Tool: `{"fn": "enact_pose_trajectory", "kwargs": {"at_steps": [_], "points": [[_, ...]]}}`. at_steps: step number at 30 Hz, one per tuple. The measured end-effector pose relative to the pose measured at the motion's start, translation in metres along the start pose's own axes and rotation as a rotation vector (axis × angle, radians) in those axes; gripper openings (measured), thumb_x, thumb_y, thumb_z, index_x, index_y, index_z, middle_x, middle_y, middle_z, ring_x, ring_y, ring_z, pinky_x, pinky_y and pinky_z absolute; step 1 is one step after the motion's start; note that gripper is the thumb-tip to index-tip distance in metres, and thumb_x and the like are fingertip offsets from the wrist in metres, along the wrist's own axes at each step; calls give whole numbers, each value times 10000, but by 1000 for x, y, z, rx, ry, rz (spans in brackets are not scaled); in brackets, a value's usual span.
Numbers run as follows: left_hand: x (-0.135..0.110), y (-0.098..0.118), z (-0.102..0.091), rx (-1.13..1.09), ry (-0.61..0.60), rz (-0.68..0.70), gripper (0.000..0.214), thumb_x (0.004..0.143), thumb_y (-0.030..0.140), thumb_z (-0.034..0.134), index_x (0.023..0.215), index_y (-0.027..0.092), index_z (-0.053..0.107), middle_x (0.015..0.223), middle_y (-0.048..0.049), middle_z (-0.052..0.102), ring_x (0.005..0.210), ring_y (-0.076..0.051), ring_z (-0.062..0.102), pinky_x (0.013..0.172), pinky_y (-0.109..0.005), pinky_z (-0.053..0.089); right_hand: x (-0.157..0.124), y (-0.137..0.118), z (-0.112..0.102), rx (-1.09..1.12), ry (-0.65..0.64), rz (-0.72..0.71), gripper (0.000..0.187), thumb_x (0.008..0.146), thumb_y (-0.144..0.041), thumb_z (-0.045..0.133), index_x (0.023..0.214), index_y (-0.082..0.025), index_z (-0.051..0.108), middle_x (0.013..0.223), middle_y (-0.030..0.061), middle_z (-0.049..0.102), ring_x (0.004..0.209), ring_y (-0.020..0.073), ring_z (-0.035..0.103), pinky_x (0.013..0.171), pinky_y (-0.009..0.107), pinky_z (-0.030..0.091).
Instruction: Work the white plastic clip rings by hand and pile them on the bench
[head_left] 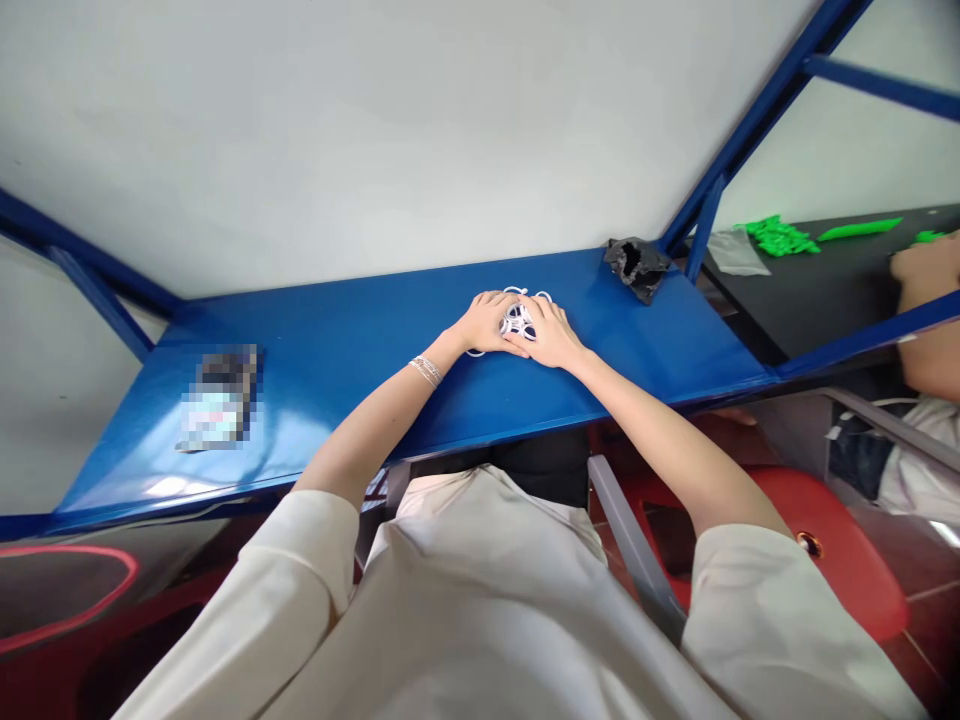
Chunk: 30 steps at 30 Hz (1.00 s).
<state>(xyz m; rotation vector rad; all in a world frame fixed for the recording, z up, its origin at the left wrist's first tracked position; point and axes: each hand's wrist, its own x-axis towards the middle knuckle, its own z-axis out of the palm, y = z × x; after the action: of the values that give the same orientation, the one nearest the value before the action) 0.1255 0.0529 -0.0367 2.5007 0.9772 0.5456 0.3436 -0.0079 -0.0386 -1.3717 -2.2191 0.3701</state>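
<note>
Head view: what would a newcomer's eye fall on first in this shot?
The bright blue bench stands out, with the left hand and right hand pressed over a small white object at its middle. A crumpled black bag sits toward its right end, and vivid green pieces lie on the dark table beyond.

The white plastic piece (517, 320) lies mostly hidden under the left hand (484, 325) and the right hand (551, 335), so its full shape cannot be told; only thin loops and round openings show around the fingers. A rectangular object (221, 397) on the blue counter (390, 340) is blurred past naming. The crumpled black bag (636, 268) hides whatever it may hold. A co-worker's hand (926, 265) is cut off by the right edge, and the green pieces (776, 237) on the dark table (825, 290) are too small to identify.
</note>
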Motion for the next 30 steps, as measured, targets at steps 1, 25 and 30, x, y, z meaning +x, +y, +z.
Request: {"fn": "enact_pose_trajectory", "kwargs": {"at_steps": [1,25,30], "points": [[9,6,5,-5,-3,12,1353,582,943,906,1644,170,581,1705,-248,575,1614,-534,462,1379,-676,265,-4,8,-7,-13,7,13,919,1019,-660,665,1751,-156,431,1690,281,539,1541,513,524,1280,737,392],[-27,32,-11,-43,56,-87,750,728,753,938,1225,232,724,1396,-169,670,1300,-436,590,1145,-636,473,31,26,-64,-40,263,-35,501,1071,-651,564,1206,-226,793,1345,191,745,1314,408,688,1218,643,506],[-49,31,-19,23,51,-141,554,773,691,941,1026,226,779,1365,-161,653,1322,-442,558,1146,-664,463,69,-21,-46,62,274,-65,486,1099,-654,558,1106,-235,805,1268,167,779,1271,384,702,1213,622,503]]}}
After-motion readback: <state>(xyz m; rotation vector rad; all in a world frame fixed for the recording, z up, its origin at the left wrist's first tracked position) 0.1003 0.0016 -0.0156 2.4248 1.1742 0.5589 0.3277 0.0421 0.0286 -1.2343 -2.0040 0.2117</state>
